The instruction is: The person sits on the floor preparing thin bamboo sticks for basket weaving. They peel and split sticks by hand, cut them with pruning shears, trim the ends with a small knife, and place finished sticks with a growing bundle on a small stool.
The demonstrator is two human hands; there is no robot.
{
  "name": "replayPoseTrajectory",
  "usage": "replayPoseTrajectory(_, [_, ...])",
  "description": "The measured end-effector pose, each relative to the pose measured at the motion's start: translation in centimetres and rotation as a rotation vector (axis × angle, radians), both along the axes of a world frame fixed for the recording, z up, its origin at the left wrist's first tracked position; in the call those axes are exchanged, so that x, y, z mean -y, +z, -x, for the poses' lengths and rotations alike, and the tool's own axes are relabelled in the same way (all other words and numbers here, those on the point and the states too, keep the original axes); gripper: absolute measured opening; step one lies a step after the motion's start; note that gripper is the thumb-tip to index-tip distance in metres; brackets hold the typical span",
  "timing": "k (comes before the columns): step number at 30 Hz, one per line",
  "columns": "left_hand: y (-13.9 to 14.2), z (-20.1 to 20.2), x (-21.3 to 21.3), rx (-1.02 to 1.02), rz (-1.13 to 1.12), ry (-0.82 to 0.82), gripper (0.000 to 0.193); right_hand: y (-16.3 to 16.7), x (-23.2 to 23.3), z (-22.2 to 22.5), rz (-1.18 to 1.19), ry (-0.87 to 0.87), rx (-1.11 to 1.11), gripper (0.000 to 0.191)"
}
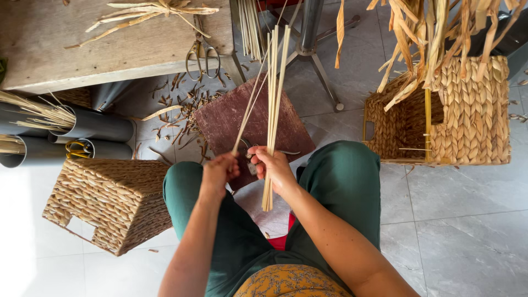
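No packages, labels, signs or screens appear anywhere in this view from above.

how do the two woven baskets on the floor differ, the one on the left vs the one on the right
The left basket lies turned over with its woven base up, and looks finished. The right basket is tipped with its open mouth showing, and loose strips stick out of its rim, so it looks unfinished. A yellow frame bar shows on the right basket; none shows on the left one. Both are boxy, tan, plaited fibre.
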State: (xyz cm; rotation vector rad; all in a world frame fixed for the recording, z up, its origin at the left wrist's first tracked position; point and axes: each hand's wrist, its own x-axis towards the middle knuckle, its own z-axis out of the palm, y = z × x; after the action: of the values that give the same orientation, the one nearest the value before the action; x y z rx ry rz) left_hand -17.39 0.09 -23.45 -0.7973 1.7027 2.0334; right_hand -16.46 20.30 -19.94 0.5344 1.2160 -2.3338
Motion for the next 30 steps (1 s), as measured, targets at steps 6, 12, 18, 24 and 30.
replayPoseTrajectory(6, [-1.6, -8.9, -3.0, 0.049, -0.314, 0.017, 0.024, -3.6, 0.3, -1.4, -0.142, -0.042, -0.144, 0.036])
replayPoseTrajectory(12, [-2.6, -12.2, -5.0, -0.125, -0.210, -0.160, 0.021, -2.6, 2.0, -2.9, -0.232, 0.082, -0.182, 0.036])
replayPoseTrajectory(18, [-1.4, -12.6, -4.5, -0.255, 0.153, -0.197, 0.012, -1.1, 4.0, -4.2, -0.220, 0.160, -0.312, 0.029])
replayPoseTrajectory(24, [0.5, -12.6, -2.4, -0.431, 0.542, -0.218, 0.011, 0.2, 4.9, -4.4, -0.484, 0.268, -0.645, 0.026])
replayPoseTrajectory(30, [1.2, -12.5, -1.2, -0.499, 0.718, -0.222, 0.011, 0.9, 4.9, -4.3, -0.847, 0.307, -0.834, 0.032])
